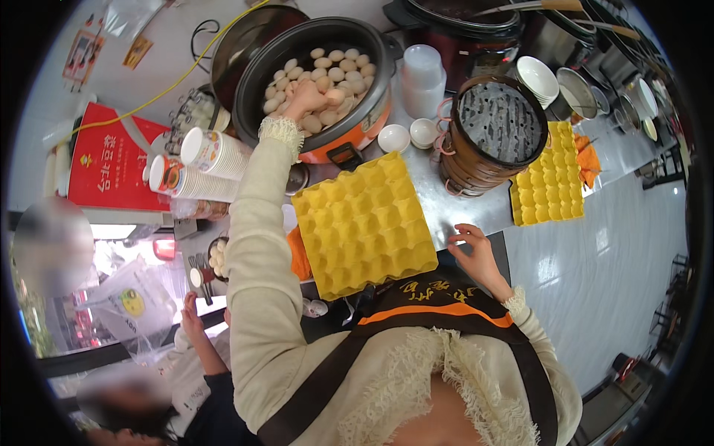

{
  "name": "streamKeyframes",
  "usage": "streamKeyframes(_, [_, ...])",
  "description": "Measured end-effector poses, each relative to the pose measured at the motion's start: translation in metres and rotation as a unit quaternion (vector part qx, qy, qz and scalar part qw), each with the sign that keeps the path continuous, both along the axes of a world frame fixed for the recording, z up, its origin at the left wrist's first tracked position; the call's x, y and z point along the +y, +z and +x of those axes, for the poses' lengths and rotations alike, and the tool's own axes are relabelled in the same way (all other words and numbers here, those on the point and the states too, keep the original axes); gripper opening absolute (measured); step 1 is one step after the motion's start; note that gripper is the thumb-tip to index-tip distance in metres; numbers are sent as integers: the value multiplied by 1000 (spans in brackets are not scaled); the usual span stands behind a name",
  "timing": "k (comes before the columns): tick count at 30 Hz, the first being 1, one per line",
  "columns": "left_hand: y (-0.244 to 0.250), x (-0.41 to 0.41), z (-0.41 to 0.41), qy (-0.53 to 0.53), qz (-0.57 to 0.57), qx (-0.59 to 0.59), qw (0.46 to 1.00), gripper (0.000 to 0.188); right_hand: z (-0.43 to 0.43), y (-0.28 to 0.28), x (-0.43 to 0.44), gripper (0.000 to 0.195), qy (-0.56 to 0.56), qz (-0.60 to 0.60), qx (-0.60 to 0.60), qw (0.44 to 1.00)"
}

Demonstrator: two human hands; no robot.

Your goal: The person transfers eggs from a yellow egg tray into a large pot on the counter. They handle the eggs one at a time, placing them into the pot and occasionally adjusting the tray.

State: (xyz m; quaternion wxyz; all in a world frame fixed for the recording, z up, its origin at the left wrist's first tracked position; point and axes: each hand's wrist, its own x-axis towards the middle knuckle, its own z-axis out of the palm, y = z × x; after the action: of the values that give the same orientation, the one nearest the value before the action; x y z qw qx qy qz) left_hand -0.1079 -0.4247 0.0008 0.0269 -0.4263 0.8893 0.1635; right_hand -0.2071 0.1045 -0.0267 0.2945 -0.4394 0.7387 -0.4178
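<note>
My left hand (pixel 308 99) reaches into a large round electric cooker (pixel 242 108) with a dark inside and an orange outer wall. Its fingers close around an egg (pixel 334 97), above many other pale eggs (pixel 321 62) in the pot. My right hand (pixel 473 252) is beside the front edge of the metal table (pixel 432 189), bent fingers apart and nothing in them. Between my arms a yellow egg tray (pixel 365 223) lies tilted at the table's near edge. No eggs show on its upper side.
Stacked paper cups (pixel 209 187) and a red sign (pixel 114 161) stand left. Right of the cooker are clear plastic tubs (pixel 423 78), small white bowls (pixel 394 138) and a steamer stack (pixel 474 167). A second yellow tray (pixel 549 178) lies beyond. Another person's hand (pixel 192 318) is at lower left.
</note>
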Motion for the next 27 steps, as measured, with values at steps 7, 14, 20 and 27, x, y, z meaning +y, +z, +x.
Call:
streamKeyframes(7, [26, 20, -3, -18, -182, 34, 982, 58, -3, -16, -9, 18, -20, 14, 8, 1000])
streamKeyframes(14, [100, 107, 87, 83, -301, 188, 931, 50, 2, -65, -62, 34, 69, 35, 113, 991])
streamKeyframes(20, [-22, 214, 225, 244, -152, 72, 955, 44, -4, -82, -97, 32, 136, 62, 112, 982])
streamKeyframes(27, [-104, 284, 293, 288, 7, 22, 957, 44, 15, -80, -98, 24, 92, 48, 106, 989])
